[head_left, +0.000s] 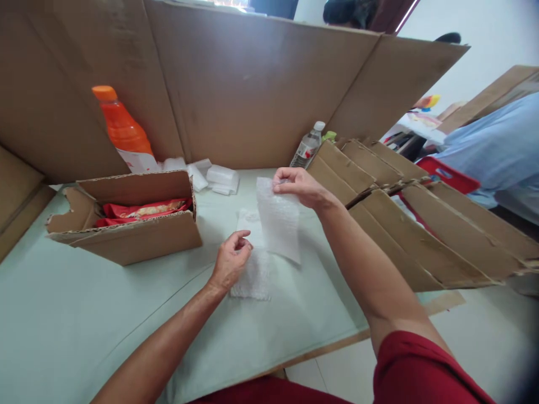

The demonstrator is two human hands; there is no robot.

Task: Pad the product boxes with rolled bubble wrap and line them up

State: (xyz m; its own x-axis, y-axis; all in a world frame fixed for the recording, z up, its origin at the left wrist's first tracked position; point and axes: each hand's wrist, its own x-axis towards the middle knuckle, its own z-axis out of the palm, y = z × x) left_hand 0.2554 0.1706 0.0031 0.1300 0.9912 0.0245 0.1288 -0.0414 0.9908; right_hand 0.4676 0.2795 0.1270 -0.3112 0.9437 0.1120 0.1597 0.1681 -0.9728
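Observation:
My right hand pinches the top edge of a clear bubble wrap bag, which hangs down over the table. Lower and to the left, my left hand hovers with its fingers loosely curled, index finger and thumb apart, and nothing visible in them. Just beneath it another bubble wrap piece lies flat on the table, partly covered by the left hand and the hanging bag.
An open cardboard box with red packets stands left. Behind it are an orange bottle and rolled clear plastic. A clear bottle stands by cardboard compartments at right. A tall cardboard wall closes the back.

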